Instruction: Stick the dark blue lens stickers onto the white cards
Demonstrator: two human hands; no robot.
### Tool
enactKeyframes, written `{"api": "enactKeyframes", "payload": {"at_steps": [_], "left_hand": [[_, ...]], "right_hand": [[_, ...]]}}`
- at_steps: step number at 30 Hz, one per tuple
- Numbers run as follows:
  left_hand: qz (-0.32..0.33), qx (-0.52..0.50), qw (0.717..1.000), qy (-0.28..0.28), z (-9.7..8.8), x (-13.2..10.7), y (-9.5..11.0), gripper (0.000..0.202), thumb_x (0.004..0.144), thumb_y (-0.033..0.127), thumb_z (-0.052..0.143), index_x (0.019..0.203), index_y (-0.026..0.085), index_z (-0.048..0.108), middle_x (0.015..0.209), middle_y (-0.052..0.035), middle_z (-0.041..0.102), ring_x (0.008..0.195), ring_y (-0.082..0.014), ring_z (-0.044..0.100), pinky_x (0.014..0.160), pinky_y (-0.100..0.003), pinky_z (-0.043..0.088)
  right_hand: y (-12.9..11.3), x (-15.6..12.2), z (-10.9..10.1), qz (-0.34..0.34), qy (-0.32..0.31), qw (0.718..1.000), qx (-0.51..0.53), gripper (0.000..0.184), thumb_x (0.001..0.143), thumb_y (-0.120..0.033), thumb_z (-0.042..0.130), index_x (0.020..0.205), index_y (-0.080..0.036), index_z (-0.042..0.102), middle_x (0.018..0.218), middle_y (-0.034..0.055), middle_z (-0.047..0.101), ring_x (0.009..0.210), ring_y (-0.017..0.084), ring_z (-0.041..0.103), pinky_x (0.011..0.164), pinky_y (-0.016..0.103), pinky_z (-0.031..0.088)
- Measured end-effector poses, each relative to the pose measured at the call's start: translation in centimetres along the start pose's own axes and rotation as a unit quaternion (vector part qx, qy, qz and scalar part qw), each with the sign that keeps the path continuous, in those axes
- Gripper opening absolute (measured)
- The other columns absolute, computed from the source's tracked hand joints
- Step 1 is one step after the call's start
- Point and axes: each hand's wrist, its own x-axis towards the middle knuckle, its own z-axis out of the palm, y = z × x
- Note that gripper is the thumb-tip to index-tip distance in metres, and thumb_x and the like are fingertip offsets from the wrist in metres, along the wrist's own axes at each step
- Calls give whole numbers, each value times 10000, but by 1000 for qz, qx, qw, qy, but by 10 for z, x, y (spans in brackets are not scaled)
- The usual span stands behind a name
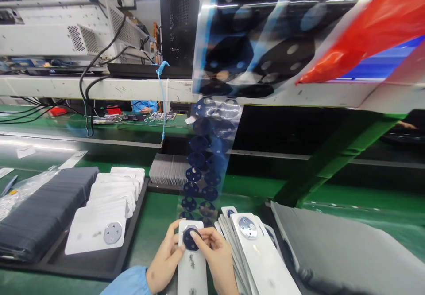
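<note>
Left hand (165, 259): one, low in the head view. Thumb and fingers pinch the left edge of the white cover (191, 270), grip closed on it. A blue sleeve (128, 284) shows at the wrist.
Right hand (217, 253): one, on the cover's right side. Thumb and forefinger are pressed together on the dark disc (190, 238).
White cover: one, upright between both hands, and that's our landmark.
Dark disc: one, sitting at the cover's top end, under the right fingertips.
Film strip (207, 162): one clear strip hanging just above the cover. It carries two columns of dark discs. The upper rows blur, so no firm count there.
Fanned stack (257, 253): just right of the cover, touching the right hand. Its white covers overlap too much to count. Two show their round ring.
Black tray (134, 235): one, left of the cover. A row of overlapping white covers (111, 195) lies in it, and the front one shows one silver ring.
Dark stack (43, 211): one, further left of the cover, beyond the tray's white covers.
Grey cards (168, 170): one packed row, beyond the cover and behind the strip.
Grey sheet (332, 250): one, well right of the cover.
Table (156, 215): green, under all of it.
</note>
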Motion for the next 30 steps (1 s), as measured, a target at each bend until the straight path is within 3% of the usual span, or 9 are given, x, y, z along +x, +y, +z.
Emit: {"api": "enactKeyframes", "payload": {"at_steps": [8, 16, 30], "left_hand": [[6, -2, 1000, -13, 2, -1, 2, 533, 912, 425, 547, 1331, 258, 264, 1206, -136, 622, 866, -234, 676, 756, -357, 479], [15, -4, 1000, -18, 1, -1, 1, 494, 921, 398, 541, 1333, 262, 304, 1260, -138, 600, 1043, -279, 634, 754, -342, 482], [0, -3, 1000, -11, 3, -1, 8, 541, 886, 444, 582, 1335, 269, 335, 1172, -104, 655, 940, -256, 664, 785, -358, 480]], "right_hand": [[2, 0, 3, -2, 14, 1000, -7, 317, 660, -476, 774, 711, -175, 687, 666, 43, 650, 631, 184, 536, 599, 287, 423], [1, 0, 3, -1, 21, 1000, 3, 322, 640, -478, 795, 710, -180, 691, 666, 42, 654, 631, 188, 551, 597, 284, 433], [2, 0, 2, -5, 16, 1000, 1, 332, 669, -484, 781, 742, -176, 681, 695, 36, 656, 646, 191, 573, 602, 293, 445]]}}
